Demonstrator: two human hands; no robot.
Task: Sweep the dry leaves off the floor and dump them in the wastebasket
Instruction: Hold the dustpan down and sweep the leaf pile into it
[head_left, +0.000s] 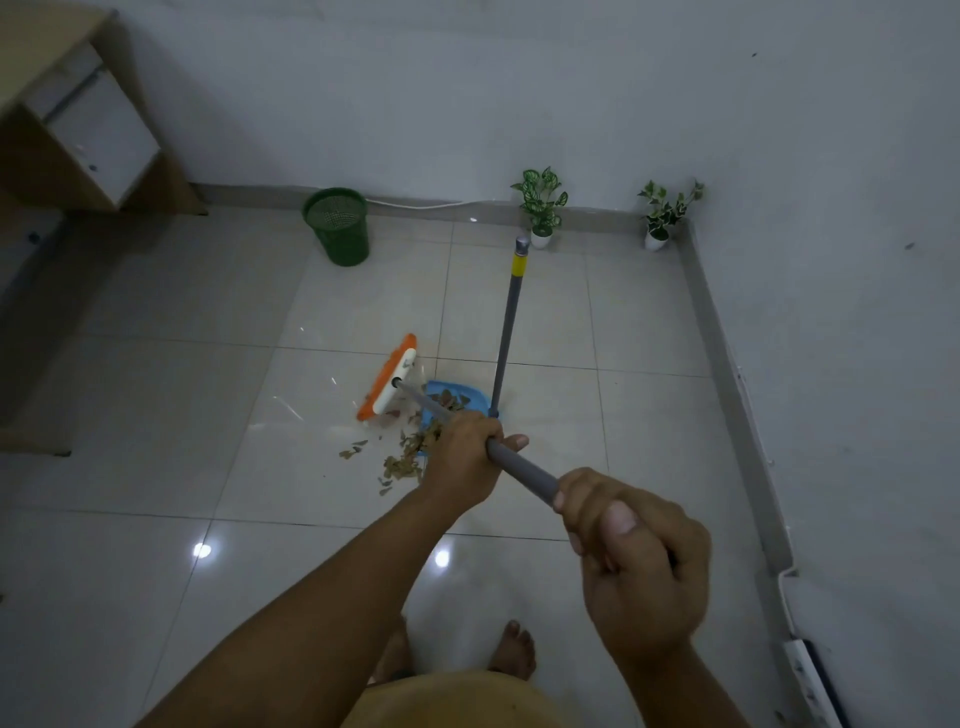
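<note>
Leaves lie in blue dustpan; green wastebasket well apart.

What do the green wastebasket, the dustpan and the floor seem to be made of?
Wastebasket: likely plastic or metal mesh, since the wall shows a fine grid of holes. Dustpan: probably plastic, a smooth, even light blue. Floor: glazed ceramic tiles, glossy, with grout lines and bright lamp reflections.
</note>
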